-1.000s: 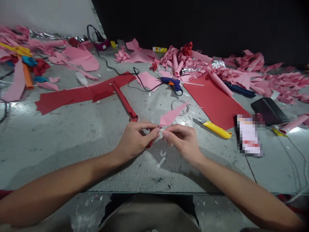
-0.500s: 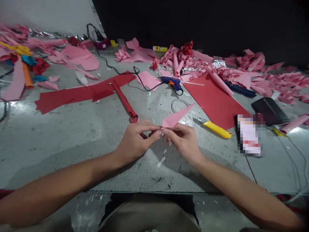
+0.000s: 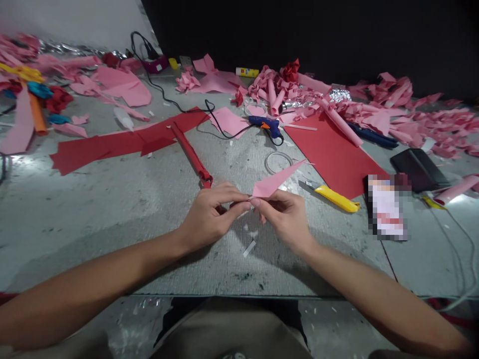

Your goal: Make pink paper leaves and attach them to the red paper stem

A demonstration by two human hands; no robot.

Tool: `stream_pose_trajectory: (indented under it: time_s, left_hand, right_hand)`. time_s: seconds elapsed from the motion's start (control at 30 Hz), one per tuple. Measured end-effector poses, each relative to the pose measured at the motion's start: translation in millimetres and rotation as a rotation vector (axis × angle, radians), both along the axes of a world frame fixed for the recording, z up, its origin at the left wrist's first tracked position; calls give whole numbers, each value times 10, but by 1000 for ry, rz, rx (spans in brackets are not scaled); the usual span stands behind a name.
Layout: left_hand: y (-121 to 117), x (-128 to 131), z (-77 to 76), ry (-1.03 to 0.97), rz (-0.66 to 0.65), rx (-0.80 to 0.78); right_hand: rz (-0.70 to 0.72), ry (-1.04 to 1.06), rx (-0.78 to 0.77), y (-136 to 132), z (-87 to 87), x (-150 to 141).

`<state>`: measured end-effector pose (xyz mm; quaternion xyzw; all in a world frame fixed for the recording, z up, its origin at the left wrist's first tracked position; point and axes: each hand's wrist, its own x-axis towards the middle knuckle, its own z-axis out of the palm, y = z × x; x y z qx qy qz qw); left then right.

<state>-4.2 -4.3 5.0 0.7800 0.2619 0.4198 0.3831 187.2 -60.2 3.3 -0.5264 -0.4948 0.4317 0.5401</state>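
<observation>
Both hands meet at the middle of the grey table, just above its surface. My right hand pinches the near end of a long pointed pink paper piece that sticks up and to the right. My left hand is closed, its fingertips pinching the same end of the paper beside the right thumb. Something small and red shows under the left fingers; I cannot make out what it is. A rolled red paper stick lies just beyond the left hand.
A yellow utility knife lies right of my hands beside a red paper sheet. A blue glue gun with a black cord, a clear tape ring, red paper strips and heaps of pink paper scraps lie farther back.
The pink paper piece has tilted lower and swung right. My two hands have drawn closer until their fingertips meet on its end.
</observation>
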Motion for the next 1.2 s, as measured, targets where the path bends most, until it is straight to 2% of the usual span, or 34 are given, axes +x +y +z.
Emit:
stream_pose_trajectory:
  time_s: [0.33, 0.47, 0.8, 0.93, 1.2]
  left_hand:
    - [-25, 4, 5, -1, 23, 2]
    - [-32, 18, -10, 17, 44, 31]
    - [-46, 16, 7, 95, 37, 92]
    - [-31, 13, -13, 140, 43, 217]
    - [-46, -11, -74, 268, 137, 648]
  right_hand:
    - [-120, -13, 31, -17, -54, -41]
    - [-103, -34, 57, -38, -19, -72]
    - [-83, 4, -1, -99, 29, -97]
    - [-69, 50, -34, -89, 20, -99]
    - [-45, 119, -64, -69, -4, -116]
